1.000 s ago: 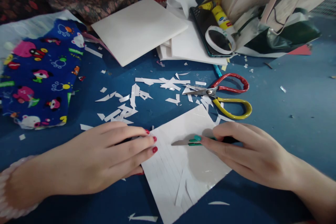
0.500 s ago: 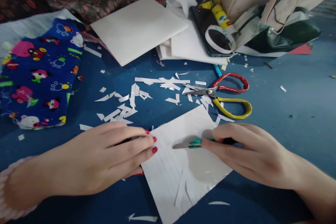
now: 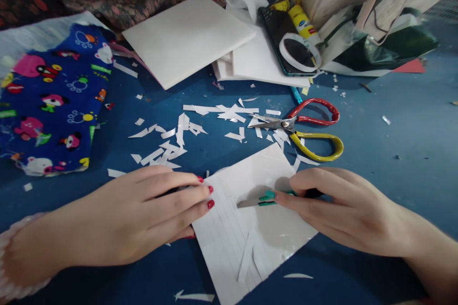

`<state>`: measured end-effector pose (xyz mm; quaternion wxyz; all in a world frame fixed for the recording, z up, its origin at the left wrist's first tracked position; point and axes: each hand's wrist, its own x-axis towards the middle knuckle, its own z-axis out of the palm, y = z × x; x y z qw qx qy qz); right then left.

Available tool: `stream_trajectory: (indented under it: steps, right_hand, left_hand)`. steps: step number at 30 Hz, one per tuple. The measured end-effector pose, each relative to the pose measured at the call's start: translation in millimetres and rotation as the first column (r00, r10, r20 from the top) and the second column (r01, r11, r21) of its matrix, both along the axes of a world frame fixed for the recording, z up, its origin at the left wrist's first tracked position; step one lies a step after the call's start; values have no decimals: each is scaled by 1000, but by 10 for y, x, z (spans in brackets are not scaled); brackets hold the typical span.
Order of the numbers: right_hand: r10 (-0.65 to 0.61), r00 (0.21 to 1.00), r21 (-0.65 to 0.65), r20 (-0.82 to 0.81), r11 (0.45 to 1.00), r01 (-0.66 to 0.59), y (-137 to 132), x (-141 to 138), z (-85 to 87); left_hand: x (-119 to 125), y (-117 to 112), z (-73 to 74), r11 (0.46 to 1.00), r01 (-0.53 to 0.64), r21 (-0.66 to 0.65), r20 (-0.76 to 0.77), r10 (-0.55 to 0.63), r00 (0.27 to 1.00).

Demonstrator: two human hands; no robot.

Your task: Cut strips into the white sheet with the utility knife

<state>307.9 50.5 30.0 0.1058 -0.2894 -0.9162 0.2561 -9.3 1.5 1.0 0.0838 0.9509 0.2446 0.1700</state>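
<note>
Your left hand (image 3: 143, 214) presses flat on the white sheet (image 3: 261, 169), its left part slit into strips and the rest uncut, while your right hand (image 3: 341, 209) clasps the craft knife (image 3: 265, 198), blade on the sheet.

White sheet (image 3: 250, 228): glossy, smooth, scored in strips. Craft knife (image 3: 266, 198): metal blade, green plastic body. Scissors (image 3: 304, 128): metal blades, glossy plastic handles. Printed cloth (image 3: 50, 105): soft, matt. Table surface (image 3: 393, 152): matt blue.

No legible text; glue stick (image 3: 299, 21) (label blurred)
</note>
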Motion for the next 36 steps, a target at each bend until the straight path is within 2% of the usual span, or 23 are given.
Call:
stream_trajectory:
  steps: [9, 15, 19, 22, 32, 36]
  right_hand:
    - [-8, 1000, 17, 0, 1000, 8, -23, 1, -10]
    - [76, 997, 66, -10, 995, -75, 12, -24, 20]
    - [47, 999, 45, -5, 998, -46, 2, -21, 3]
    - [24, 1000, 91, -15, 996, -23, -25, -8, -32]
    - [103, 994, 252, -25, 963, -94, -39, 38, -92]
    - [95, 996, 242, -1, 966, -91, -50, 65, -119]
  left_hand:
    - [-6, -7, -11, 1000, 0, -6, 4, 0, 1000]
    - [-5, -4, -4, 1000, -5, -2, 1, 5, 1000]
    - [-7, -4, -18, 1000, -11, -7, -8, 11, 1000]
    - [-8, -4, -25, 1000, -12, -3, -14, 12, 1000]
    - [4, -10, -2, 1000, -1, 16, -6, 1, 1000]
    - [8, -9, -1, 1000, -5, 4, -12, 5, 1000]
